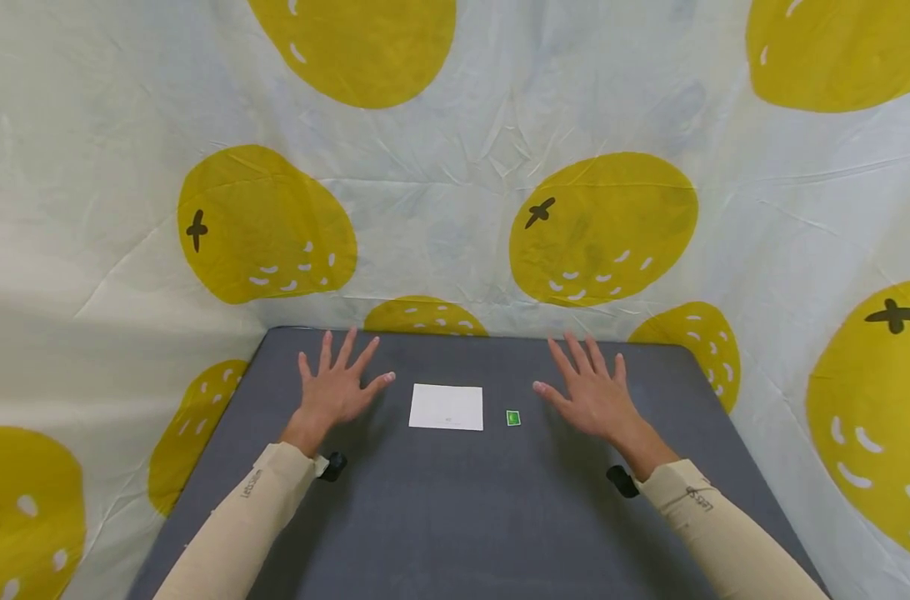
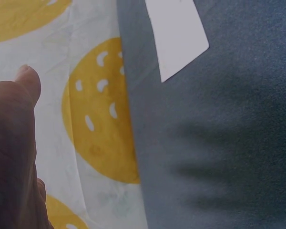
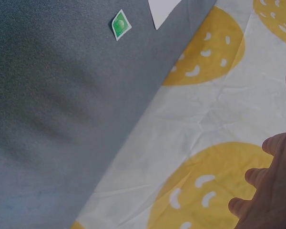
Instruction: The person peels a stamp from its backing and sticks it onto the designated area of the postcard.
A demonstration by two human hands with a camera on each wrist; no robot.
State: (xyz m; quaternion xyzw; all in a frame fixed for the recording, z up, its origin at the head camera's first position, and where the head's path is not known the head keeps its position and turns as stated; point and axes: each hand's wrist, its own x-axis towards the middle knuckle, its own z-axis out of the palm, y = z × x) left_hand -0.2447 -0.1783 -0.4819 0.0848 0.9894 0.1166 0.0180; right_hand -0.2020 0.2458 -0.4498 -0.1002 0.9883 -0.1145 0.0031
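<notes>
A white envelope-like rectangle (image 1: 446,407) lies flat on the dark grey table, with faint small print near its lower edge. Just right of it is a small green postage stamp (image 1: 513,418) with a white scalloped border, seen closer in the right wrist view as a green stamp (image 3: 120,25). My left hand (image 1: 337,390) is held above the table left of the white rectangle, fingers spread and holding nothing. To the right of the stamp, my right hand (image 1: 594,393) hovers likewise, its fingers spread and nothing in them.
The grey table (image 1: 440,517) has a back edge that meets a pale curtain (image 1: 432,225) printed with large yellow fruit, which also runs along both sides. Dark wrist cameras sit under both wrists, beside the beige sleeves (image 1: 237,521).
</notes>
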